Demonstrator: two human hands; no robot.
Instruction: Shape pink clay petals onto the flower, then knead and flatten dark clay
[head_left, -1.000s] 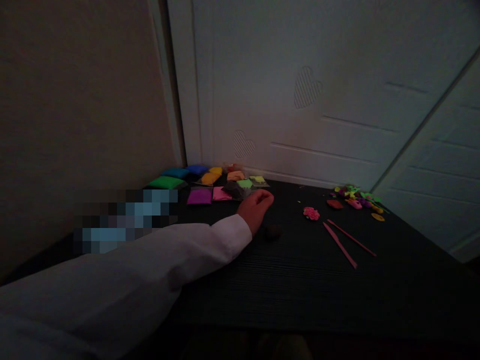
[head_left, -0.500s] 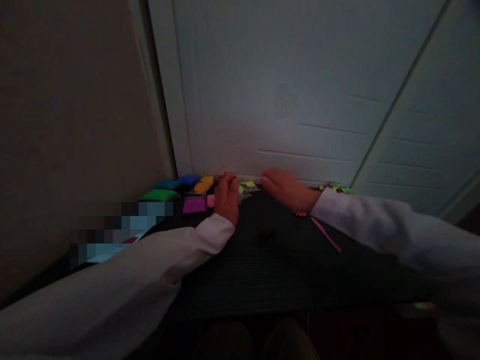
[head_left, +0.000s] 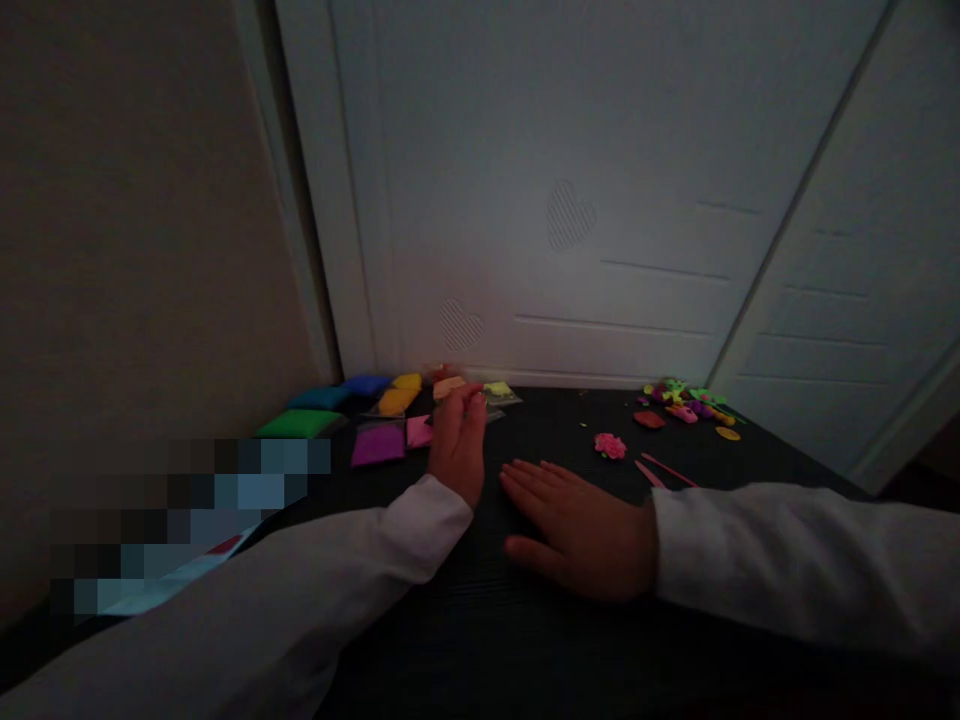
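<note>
My left hand reaches out over the dark ribbed table, fingers stretched toward a row of coloured clay packets: green, purple, pink, orange and blue. Its fingertips lie at a pale packet by the wall. Lying flat on the table just beside it is my right hand, palm down, fingers spread. Both arms wear white sleeves. The room is dim.
A pink clay flower lies to the right, with pink sticks beside it and a heap of small bright clay pieces farther back. White panelled doors rise directly behind the table. A blurred patch covers something at the left.
My right hand has drawn back from the far packets and dropped flat onto the table near me, over where a small dark lump lay. My left hand stays by the packets.
</note>
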